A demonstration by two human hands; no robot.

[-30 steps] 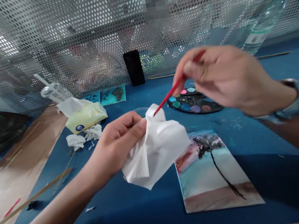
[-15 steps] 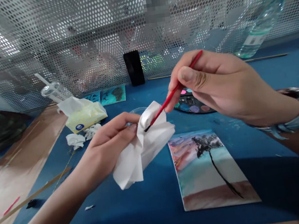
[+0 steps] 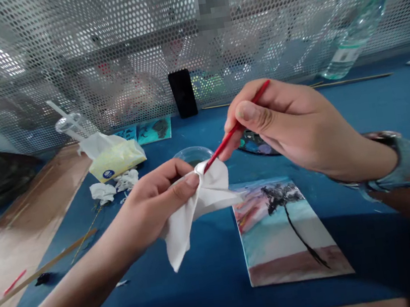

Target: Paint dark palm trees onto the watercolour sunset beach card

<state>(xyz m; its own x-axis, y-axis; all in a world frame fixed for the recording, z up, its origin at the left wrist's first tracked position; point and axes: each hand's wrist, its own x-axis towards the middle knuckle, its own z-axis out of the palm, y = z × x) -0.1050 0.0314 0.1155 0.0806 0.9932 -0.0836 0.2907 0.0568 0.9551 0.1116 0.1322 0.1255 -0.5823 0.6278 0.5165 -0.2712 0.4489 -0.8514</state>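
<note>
Red paintbrush point(image 3: 221, 146) against white tissue point(image 3: 205, 196)

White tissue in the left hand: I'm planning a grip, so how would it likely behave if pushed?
The white tissue is probably floppy: its loose corner droops below the left hand. It looks thin, so likely light. It would probably crumple under a push, judging by its folds.

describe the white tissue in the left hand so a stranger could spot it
On the blue tabletop lies a painting of a black tree. Left of its far edge in view, the left hand pinches the white paper tissue. Unlike the crumpled white wads by the yellow tissue packet, this one hangs in loose folds, with a slim red paintbrush angled into it.
</note>
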